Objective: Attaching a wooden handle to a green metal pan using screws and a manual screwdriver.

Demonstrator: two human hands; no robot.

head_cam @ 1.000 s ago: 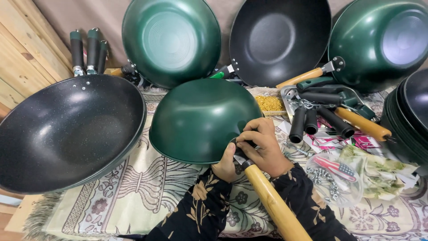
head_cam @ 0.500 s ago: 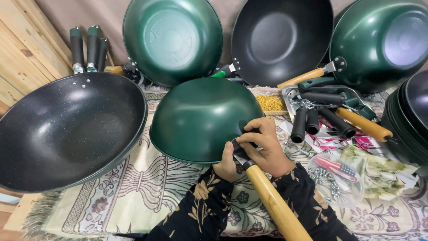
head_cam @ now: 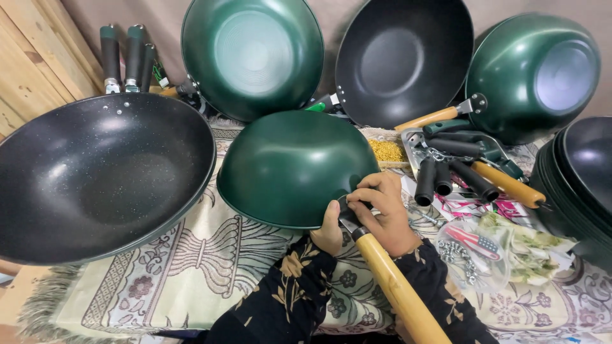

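A dark green wok [head_cam: 290,167] lies upside down on a patterned cloth [head_cam: 191,261] in front of me. Its long wooden handle [head_cam: 398,290] runs down toward the lower edge of the view. My right hand [head_cam: 382,213] is closed over the metal bracket where the handle meets the wok's rim. My left hand [head_cam: 330,230] presses against the same joint from below, thumb up against the rim. Whether a small part or tool sits between my fingers is hidden.
A large black speckled wok [head_cam: 95,175] sits at left. Two green woks [head_cam: 252,57] [head_cam: 535,76] and a black one [head_cam: 405,60] lean against the back. Loose black and wooden handles [head_cam: 459,172], a tray of yellow bits [head_cam: 389,151], bagged screws [head_cam: 472,251] and stacked black woks [head_cam: 583,178] crowd the right.
Almost nothing has moved. My hands stay at the handle joint, with only slight shifts of the right fingers over the bracket.
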